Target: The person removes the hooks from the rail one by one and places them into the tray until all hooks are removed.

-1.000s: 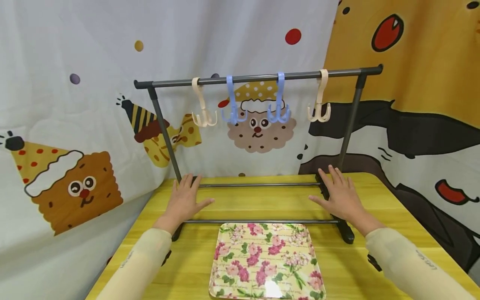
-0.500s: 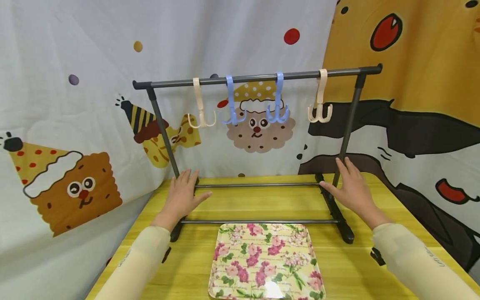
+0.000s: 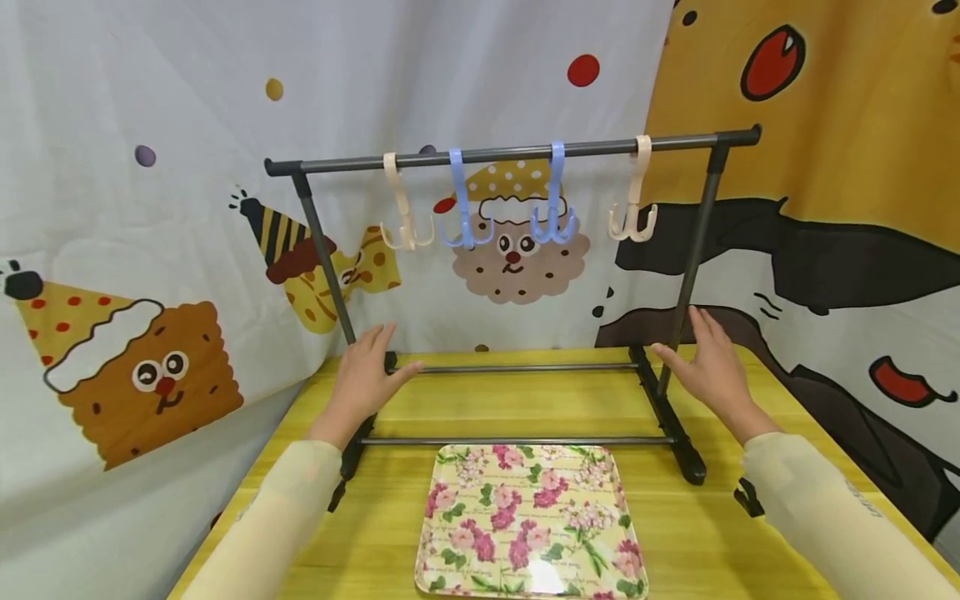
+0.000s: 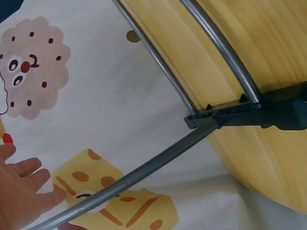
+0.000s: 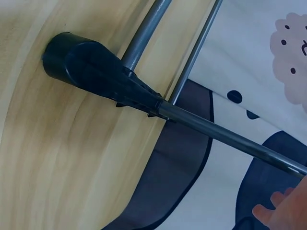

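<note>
Closest in is a rectangular cream tray with pink flowers and green leaves (image 3: pixel 531 521), lying on the yellow wood-grain desk (image 3: pixel 690 542) about midway between its left and right edges. Its back edge sits just short of the rack's front crossbar (image 3: pixel 517 441).

Both hands are up over the desk, pale yellow sleeves (image 3: pixel 810 492) on the arms. Neither is holding anything: left hand (image 3: pixel 365 379) near the left post (image 3: pixel 324 258), right hand (image 3: pixel 714 367) beside the right post (image 3: pixel 697 242), thumbs spread out from the fingers. Can't really tell if either is touching the metal.

The rack is dark grey metal tube on long black plastic feet (image 3: pixel 678 437), one toward each side edge of the desk, and the back crossbar (image 3: pixel 517 367) runs close to the desk's back edge. Four plastic multi-prong hooks hang off the top bar (image 3: pixel 510 155), left to right: cream hook (image 3: pixel 402 204), blue one (image 3: pixel 459 187), another blue (image 3: pixel 554 196), second cream (image 3: pixel 637 183).

Behind it all hangs a white cloth with cartoon biscuits (image 3: pixel 225 183).
</note>
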Demonstrator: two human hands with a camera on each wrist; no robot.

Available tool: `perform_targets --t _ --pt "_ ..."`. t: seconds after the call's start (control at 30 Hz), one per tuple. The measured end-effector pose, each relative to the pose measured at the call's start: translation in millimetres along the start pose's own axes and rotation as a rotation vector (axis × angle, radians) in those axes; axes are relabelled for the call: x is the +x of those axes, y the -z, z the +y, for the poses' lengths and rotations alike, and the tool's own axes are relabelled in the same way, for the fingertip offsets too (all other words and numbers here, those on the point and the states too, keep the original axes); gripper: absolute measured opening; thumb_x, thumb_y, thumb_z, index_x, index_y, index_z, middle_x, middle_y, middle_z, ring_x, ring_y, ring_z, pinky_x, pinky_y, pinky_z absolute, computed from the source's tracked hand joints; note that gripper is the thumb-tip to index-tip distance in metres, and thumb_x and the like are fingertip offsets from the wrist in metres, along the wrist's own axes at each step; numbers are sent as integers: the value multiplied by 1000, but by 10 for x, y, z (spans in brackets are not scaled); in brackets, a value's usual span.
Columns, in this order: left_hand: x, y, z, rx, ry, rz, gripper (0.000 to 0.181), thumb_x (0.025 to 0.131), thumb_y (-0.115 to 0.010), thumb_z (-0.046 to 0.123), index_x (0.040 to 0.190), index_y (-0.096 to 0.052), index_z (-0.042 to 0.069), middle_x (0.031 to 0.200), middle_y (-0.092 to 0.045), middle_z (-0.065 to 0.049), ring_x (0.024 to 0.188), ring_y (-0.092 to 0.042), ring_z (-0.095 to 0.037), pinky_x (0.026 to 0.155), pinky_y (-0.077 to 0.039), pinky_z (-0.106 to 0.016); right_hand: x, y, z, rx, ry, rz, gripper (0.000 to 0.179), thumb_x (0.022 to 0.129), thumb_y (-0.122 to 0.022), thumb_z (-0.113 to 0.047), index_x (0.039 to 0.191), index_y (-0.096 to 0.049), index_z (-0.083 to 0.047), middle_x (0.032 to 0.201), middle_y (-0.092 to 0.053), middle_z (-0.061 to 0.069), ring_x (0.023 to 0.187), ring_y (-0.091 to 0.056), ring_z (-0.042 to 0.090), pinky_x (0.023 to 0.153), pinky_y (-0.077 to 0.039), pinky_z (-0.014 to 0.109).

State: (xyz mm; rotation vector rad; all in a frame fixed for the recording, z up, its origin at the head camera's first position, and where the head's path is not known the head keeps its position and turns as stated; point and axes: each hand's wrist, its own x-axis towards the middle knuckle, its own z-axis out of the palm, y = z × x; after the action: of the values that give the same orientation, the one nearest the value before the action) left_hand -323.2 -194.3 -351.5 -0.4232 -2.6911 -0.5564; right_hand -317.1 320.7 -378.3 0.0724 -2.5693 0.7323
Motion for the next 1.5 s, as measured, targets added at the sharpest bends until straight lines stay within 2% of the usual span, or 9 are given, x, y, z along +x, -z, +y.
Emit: perform_targets --t 0.37,0.6,0.8,1.03,1.27,1.5 --pt "53 120 107 -214 89 7 91 91 -52 70 158 -23 16 161 -26 -13 145 -24 -37 112 -25 -59 132 -15 15 120 -76 6 91 99 -52 -54 157 -9 2 155 -16 37 137 -22 57 103 -23 72" --pt "127 207 177 -320 120 30 87 93 -53 66 158 -24 16 160 -27 -11 145 -26 -35 112 -26 -58 209 -13 46 207 -142 30 85 101 -50 -51 156 -16 3 151 -27 36 136 -29 53 103 -29 68" --pt "153 267 199 -394 135 63 85 93 -56 62 158 -25 17 159 -30 -11 144 -29 -33 112 -28 -56 238 -29 57 256 -216 19 80 102 -47 -50 155 -20 3 152 -29 34 136 -32 52 102 -33 65" --pt "209 341 241 -483 176 123 83 92 -57 63 156 -31 17 156 -37 -9 142 -33 -30 111 -31 -52 249 -66 32 301 -250 36 75 101 -50 -48 152 -29 4 147 -37 32 131 -40 51 98 -40 63" --pt "276 437 300 -558 181 198 77 94 -59 58 152 -37 14 147 -46 -11 138 -40 -28 110 -34 -48 287 -123 19 371 -295 79 68 101 -52 -44 147 -37 4 138 -47 29 124 -47 44 96 -42 56" --pt "378 539 359 -616 190 291 72 93 -63 55 148 -43 13 139 -53 -10 131 -46 -25 106 -38 -43 310 -151 23 386 -339 100 63 103 -50 -40 146 -39 3 137 -49 27 124 -47 41 95 -43 52"
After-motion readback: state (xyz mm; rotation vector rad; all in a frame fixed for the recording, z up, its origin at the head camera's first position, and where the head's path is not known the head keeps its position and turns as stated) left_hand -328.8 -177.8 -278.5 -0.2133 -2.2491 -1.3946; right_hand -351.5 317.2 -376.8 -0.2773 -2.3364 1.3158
